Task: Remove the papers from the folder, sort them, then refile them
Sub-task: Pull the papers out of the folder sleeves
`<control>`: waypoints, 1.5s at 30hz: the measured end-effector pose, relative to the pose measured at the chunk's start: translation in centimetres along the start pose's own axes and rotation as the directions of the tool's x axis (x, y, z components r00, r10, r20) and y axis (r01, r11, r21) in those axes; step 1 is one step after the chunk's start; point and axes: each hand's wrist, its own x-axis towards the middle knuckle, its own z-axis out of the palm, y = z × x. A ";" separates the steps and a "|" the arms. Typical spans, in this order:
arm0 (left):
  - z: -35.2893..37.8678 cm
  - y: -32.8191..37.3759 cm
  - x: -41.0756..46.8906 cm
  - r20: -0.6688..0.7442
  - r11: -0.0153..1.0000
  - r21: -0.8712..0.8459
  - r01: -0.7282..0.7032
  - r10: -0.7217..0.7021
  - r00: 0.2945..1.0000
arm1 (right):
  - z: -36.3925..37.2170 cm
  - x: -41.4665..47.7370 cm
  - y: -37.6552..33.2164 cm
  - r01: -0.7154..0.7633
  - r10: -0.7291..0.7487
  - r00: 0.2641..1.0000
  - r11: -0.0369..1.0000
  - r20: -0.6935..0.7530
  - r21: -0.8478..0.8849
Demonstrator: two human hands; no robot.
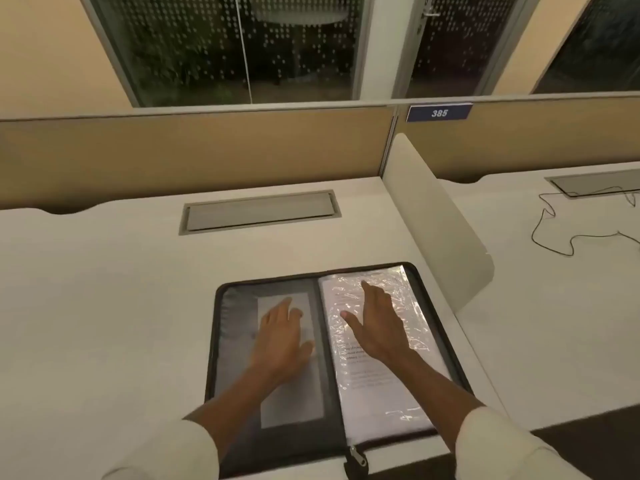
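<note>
A black zip folder (221, 344) lies open on the white desk in front of me. Its left half is grey lining with a pale pocket (294, 403). Its right half holds a stack of clear plastic sleeves with printed papers (391, 386) inside. My left hand (282, 337) rests flat on the left half, fingers spread, holding nothing. My right hand (375, 323) lies on the top sleeve, index finger stretched toward the far edge, thumb out, holding nothing. The zip puller (356, 459) hangs at the near edge of the spine.
A white curved divider (436, 220) stands just right of the folder. A closed cable hatch (259, 214) sits in the desk behind it. A tan partition with a "385" plate (439, 113) runs along the back. A thin cable (561, 233) lies on the neighbouring desk.
</note>
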 end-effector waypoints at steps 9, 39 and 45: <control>4.7 3.9 -1.5 0.127 0.992 -0.121 -0.041 0.056 0.990 | 0.8 -2.7 6.3 -0.127 0.118 0.991 0.973 -0.060 -0.192; 6.5 -0.6 -1.7 0.240 0.963 -0.118 -0.244 0.266 0.933 | -1.9 -3.6 6.1 -0.265 0.255 0.827 0.963 -0.501 0.053; 6.8 -1.0 -1.5 0.225 0.959 -0.126 -0.254 0.277 0.934 | -3.1 -3.7 6.2 -0.269 0.284 0.812 0.957 -0.511 0.104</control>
